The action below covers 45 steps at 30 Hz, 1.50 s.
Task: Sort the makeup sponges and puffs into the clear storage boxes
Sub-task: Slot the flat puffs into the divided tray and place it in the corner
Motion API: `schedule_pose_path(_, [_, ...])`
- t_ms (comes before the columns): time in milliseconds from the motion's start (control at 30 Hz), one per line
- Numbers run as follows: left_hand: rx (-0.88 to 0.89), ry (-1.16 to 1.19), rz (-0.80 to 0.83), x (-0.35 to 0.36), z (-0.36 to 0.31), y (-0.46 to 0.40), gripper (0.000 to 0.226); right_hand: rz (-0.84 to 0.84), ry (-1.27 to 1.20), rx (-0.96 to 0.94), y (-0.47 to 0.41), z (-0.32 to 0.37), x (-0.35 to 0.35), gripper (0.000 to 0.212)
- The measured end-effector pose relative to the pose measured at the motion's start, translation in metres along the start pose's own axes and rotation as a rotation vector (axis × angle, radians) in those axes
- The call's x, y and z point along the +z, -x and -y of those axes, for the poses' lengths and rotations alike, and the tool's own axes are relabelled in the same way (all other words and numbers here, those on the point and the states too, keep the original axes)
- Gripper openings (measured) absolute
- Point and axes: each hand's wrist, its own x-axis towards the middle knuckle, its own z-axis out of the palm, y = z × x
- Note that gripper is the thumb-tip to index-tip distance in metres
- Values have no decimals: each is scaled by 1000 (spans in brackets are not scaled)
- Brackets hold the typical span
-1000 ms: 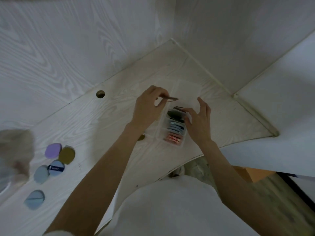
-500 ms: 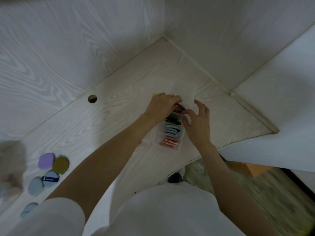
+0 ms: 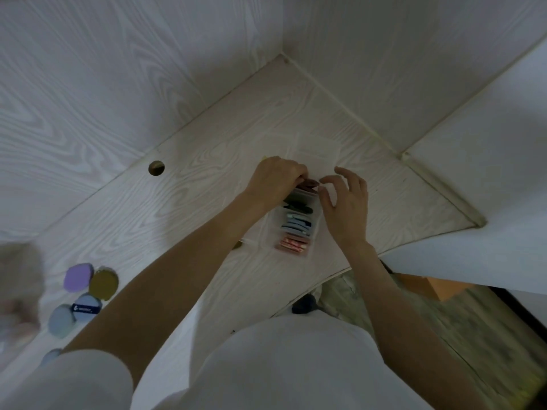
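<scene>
The step in hand appeared to be seating a dark brown flat puff (image 3: 310, 183) at the twelve o'clock end of the clear plastic storage box (image 3: 314, 232), which already held dark, blue and pink puffs on edge. The left hand (image 3: 275, 179) reached in from eight o'clock, knuckles up, fingers curled and pinching that puff. The right hand (image 3: 346, 202) hovered at the box's three o'clock side, fingers spread and holding nothing. Next, the puff probably needed pressing down, then a fetch from the loose purple, olive and blue puffs (image 3: 78, 277) lying well apart at eight o'clock on the white wood-grain desk (image 3: 183, 208).
</scene>
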Motion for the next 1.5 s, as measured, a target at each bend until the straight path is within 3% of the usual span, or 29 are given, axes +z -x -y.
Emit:
schedule_pose_path(100, [57, 18, -153, 3, 1, 3, 9, 9, 51, -38, -14, -1, -1, 11])
schedule_pose_path(300, [111, 43, -249, 2, 6, 4, 7, 88, 88, -156, -25, -8, -11, 6])
schedule_pose_path(633, [91, 40, -258, -5, 6, 5, 7, 365, 192, -336, -51, 1, -13, 9])
schedule_pose_path(767, [136, 20, -278, -6, 6, 6, 10, 379, 206, -456, -53, -5, -10, 4])
schedule_pose_path(1033, [132, -103, -91, 3, 2, -4, 28, 322, 80, -260, -43, -10, -14, 5])
schedule_pose_path(1233, [118, -178, 54, 10, 7, -2, 17, 224, 93, -180, -38, -3, -8, 11])
schedule_pose_path(1400, [53, -57, 9, 2, 4, -2, 6, 222, 177, -176, -37, 0, -8, 9])
schedule_pose_path(1500, [-96, 143, -64, -9, 5, 21, 17, 222, 268, -207, -38, 4, -12, 11])
